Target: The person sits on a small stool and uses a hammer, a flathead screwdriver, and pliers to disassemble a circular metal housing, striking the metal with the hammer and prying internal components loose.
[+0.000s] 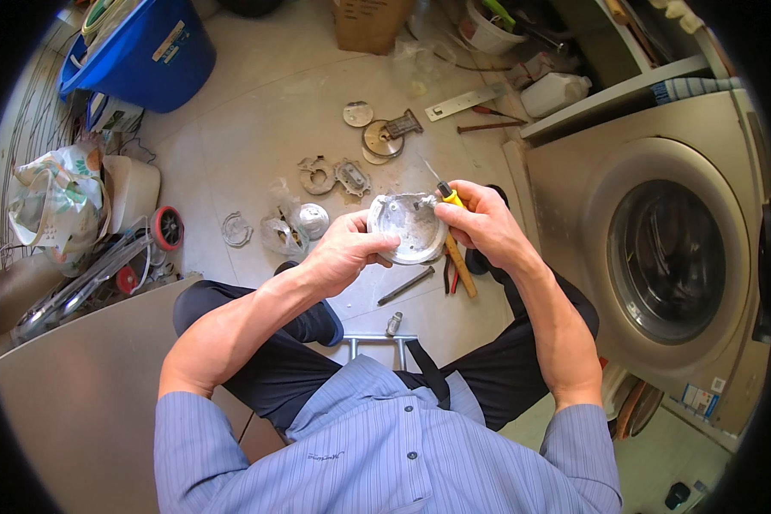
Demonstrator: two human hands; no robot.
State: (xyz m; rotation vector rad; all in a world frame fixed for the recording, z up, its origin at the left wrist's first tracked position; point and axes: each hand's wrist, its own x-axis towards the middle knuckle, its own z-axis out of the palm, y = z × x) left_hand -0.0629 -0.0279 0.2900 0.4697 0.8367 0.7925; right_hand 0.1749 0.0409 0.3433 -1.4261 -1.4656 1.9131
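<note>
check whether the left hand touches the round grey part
Touching: in the head view, the left hand has its thumb pressed over the rim of the round grey part.

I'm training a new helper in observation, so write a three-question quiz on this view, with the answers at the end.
1. Multiple choice: The left hand holds a round metal part. What is in the right hand?
A. A paper cup
B. A yellow-handled tool
C. A paintbrush

2. True or false: The washing machine stands on the person's right.

3. Fill in the colour: The big tub at the upper left is ____.

Key: 1. B; 2. True; 3. Blue.
</note>
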